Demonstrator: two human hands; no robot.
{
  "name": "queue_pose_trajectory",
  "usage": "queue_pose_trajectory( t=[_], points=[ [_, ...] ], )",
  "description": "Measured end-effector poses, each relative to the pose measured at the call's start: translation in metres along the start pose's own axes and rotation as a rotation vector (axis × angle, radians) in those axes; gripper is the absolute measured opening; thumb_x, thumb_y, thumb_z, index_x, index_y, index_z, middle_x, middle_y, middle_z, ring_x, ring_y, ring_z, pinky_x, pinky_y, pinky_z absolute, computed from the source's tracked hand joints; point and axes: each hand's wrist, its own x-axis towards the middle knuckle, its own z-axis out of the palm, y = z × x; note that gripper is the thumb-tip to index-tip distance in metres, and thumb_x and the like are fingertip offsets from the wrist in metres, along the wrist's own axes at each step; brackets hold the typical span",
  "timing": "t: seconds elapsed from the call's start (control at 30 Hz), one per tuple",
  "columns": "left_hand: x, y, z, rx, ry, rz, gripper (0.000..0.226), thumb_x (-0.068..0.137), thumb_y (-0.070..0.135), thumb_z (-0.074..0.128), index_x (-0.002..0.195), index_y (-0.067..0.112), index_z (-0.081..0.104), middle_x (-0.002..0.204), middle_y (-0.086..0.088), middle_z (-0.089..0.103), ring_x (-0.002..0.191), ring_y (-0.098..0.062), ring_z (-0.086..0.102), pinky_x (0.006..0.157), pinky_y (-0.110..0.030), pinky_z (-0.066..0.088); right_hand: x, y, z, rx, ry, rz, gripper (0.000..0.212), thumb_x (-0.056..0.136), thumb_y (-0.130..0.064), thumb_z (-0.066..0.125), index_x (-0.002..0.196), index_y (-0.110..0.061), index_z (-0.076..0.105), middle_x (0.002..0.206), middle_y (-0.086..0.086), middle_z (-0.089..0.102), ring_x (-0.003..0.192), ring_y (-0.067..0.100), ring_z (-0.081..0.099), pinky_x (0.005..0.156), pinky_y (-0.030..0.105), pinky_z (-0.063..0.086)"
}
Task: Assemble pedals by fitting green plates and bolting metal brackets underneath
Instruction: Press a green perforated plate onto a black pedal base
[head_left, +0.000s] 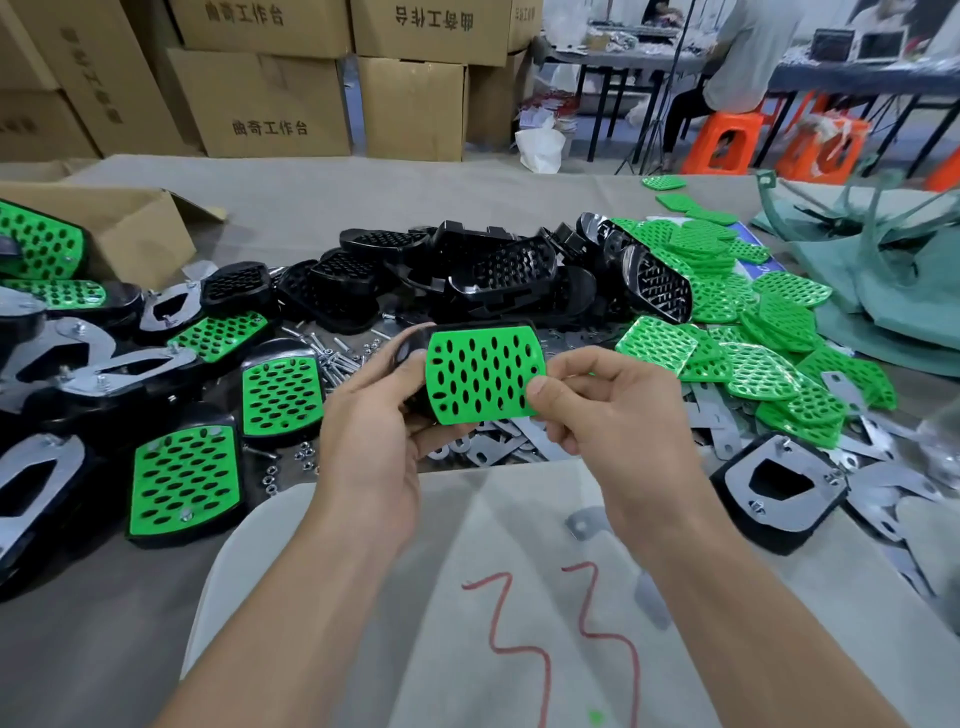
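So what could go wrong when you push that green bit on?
The green plate may go on crooked, since the right hand only pinches one edge while the left hand holds the black pedal in the air. If it slips, it could drop among the loose bolts and scatter them.

L hand (374, 410) & R hand (597, 400) close together, fingers (569, 439) curled gripping, forearms angled inward.

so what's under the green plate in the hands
A black pedal body, gripped by the left hand, shows past the left edge of the green plate and through its holes. Its underside is hidden by plate and hand.
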Motion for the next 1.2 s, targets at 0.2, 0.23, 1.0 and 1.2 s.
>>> queue_pose_trajectory(
  t=[0.2,0.23,1.0,1.2],
  points=[
    [-0.003,0.0,-0.001,0.01,0.001,0.03,0.023,0.098,0.013,0.06,0.106,0.02,0.08,0.099,-0.009,0.079,0.082,-0.029,0.077,0.058,-0.036,0.06,-0.002,-0.001,0.001,-0.213,0.155,-0.016,0.016,0.068,-0.029,0.079,0.078,-0.02,0.071,0.063,0.0,0.073,0.052,0.019,0.059,0.063,0.05,0.058],
    [-0.003,0.0,-0.002,0.014,-0.003,0.032,0.023,0.097,0.013,0.06,0.104,0.022,0.081,0.099,-0.009,0.079,0.083,-0.03,0.077,0.058,-0.036,0.061,-0.002,-0.001,0.001,-0.222,0.136,0.001,0.019,0.065,-0.031,0.078,0.08,-0.021,0.071,0.063,0.001,0.072,0.051,0.018,0.058,0.064,0.05,0.058],
    [-0.01,0.02,-0.01,0.727,-0.347,0.338,0.031,0.07,0.025,0.075,0.098,0.036,0.08,0.096,0.007,0.079,0.091,-0.014,0.074,0.083,-0.029,0.056,0.001,0.002,-0.002,-0.099,-0.307,0.013,0.039,0.072,-0.004,0.069,0.107,-0.02,0.077,0.086,0.006,0.079,0.079,0.025,0.076,0.07,0.041,0.062],
    [-0.01,0.015,-0.01,0.461,-0.404,0.04,0.043,0.073,0.018,0.071,0.112,0.034,0.076,0.112,-0.004,0.076,0.108,-0.031,0.07,0.087,-0.043,0.054,0.002,0.003,-0.002,0.086,-0.146,-0.004,0.023,0.081,-0.009,0.076,0.103,-0.017,0.075,0.087,0.008,0.079,0.079,0.019,0.072,0.072,0.032,0.06]
  ],
)
